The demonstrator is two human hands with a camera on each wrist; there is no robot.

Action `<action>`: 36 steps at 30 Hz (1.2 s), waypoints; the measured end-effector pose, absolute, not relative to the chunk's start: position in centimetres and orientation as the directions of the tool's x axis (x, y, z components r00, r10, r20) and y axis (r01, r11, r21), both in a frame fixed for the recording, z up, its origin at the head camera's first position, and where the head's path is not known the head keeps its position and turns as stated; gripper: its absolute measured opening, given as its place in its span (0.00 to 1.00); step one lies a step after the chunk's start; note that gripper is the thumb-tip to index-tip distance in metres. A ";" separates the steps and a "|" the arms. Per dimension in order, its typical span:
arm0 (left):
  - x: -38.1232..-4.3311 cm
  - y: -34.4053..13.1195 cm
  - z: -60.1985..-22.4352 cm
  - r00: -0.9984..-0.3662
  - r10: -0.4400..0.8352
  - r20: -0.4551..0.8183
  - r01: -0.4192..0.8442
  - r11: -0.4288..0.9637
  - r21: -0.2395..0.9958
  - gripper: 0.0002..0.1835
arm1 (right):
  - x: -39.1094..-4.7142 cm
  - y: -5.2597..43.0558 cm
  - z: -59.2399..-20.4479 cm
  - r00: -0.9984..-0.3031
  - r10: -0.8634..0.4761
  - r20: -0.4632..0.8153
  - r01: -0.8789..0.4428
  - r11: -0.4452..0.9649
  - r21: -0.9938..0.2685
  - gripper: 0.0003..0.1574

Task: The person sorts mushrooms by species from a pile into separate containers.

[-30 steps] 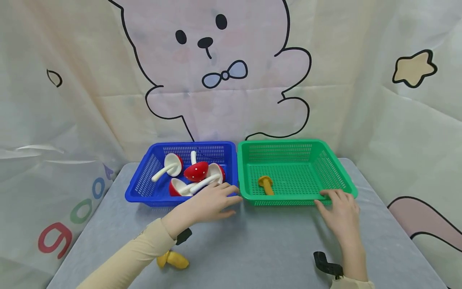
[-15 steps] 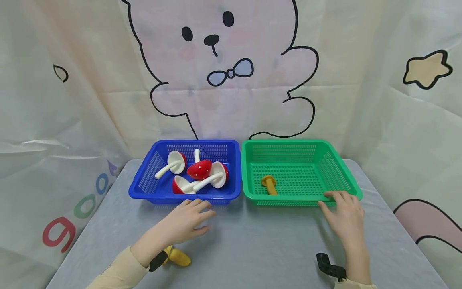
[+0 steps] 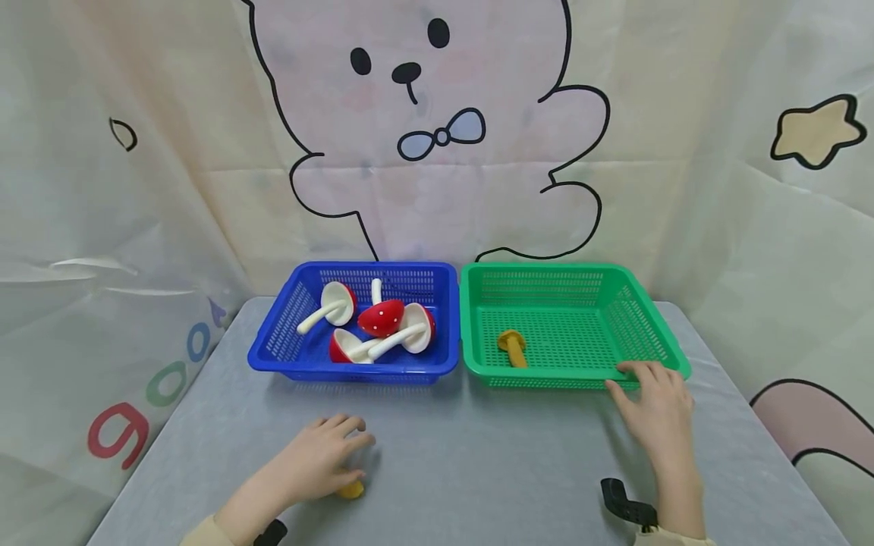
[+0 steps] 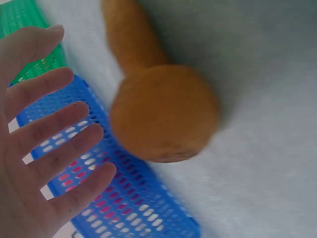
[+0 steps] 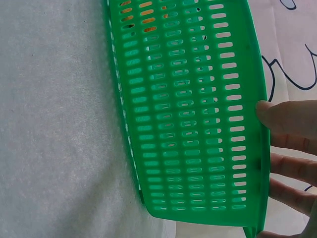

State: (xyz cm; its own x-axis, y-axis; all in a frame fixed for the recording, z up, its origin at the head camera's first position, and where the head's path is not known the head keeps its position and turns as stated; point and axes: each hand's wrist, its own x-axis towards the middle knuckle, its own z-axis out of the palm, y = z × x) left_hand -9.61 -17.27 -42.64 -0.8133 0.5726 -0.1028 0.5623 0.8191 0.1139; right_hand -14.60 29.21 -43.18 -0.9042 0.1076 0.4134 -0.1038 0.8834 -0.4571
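My left hand [image 3: 310, 464] hovers over a yellow toy mushroom [image 3: 351, 490], hiding most of it in the head view. In the left wrist view that mushroom [image 4: 163, 114] shows a round cap and a thick stem, apart from the spread, straight fingers [image 4: 74, 158]. At the green basket [image 3: 546, 375], my right hand [image 3: 658, 413] holds the near rim by its right corner, thumb outside and fingers inside. One brown-yellow mushroom [image 3: 512, 345] lies in that basket. Red-capped mushrooms, one of them spotted [image 3: 382, 318], lie in the blue basket [image 3: 355, 375].
Both baskets stand side by side at the back of the grey table [image 3: 478, 470]. Behind them hangs a printed cloth [image 3: 437, 205], with further cloth at both sides. A black wrist mount [image 3: 624, 504] sticks out beside my right wrist.
My left hand has drawn back from the front of the blue basket, down and left to the yellow mushroom. The right hand stays on the green rim. The head view has shifted slightly.
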 end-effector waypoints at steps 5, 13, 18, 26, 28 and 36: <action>-8.6 -18.3 -43.7 -0.822 0.562 -0.085 0.555 0.826 0.100 0.20 | -14.6 29.2 -43.2 -0.904 0.113 0.412 -0.102 0.880 -0.464 0.19; -7.8 -19.0 -44.7 -0.818 0.559 -0.136 0.546 0.829 0.121 0.17 | -14.6 29.3 -43.3 -0.908 0.117 0.403 -0.093 0.881 -0.465 0.19; -7.4 -19.2 -45.0 -0.817 0.562 -0.130 0.545 0.826 0.142 0.16 | -14.6 29.3 -43.3 -0.909 0.117 0.401 -0.092 0.881 -0.465 0.19; -7.1 -19.3 -45.0 -0.806 0.583 -0.101 0.567 0.810 0.149 0.15 | -14.6 29.4 -43.2 -0.910 0.120 0.398 -0.086 0.883 -0.462 0.19; -7.2 -19.2 -44.8 -0.804 0.586 -0.099 0.571 0.808 0.145 0.14 | -14.6 29.5 -43.1 -0.912 0.119 0.393 -0.084 0.883 -0.463 0.20; -8.6 -18.0 -43.4 -0.765 0.643 -0.023 0.641 0.765 0.055 0.13 | -14.5 29.4 -43.1 -0.919 0.101 0.381 -0.089 0.888 -0.451 0.20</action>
State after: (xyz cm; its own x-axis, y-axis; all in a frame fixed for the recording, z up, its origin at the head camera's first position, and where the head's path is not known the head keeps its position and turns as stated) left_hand -8.60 -17.95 -43.45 -0.7654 0.6431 -0.0231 0.6413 0.7653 0.0552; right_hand -14.52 29.39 -43.12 -0.9191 0.1010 0.3809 -0.0893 0.8881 -0.4508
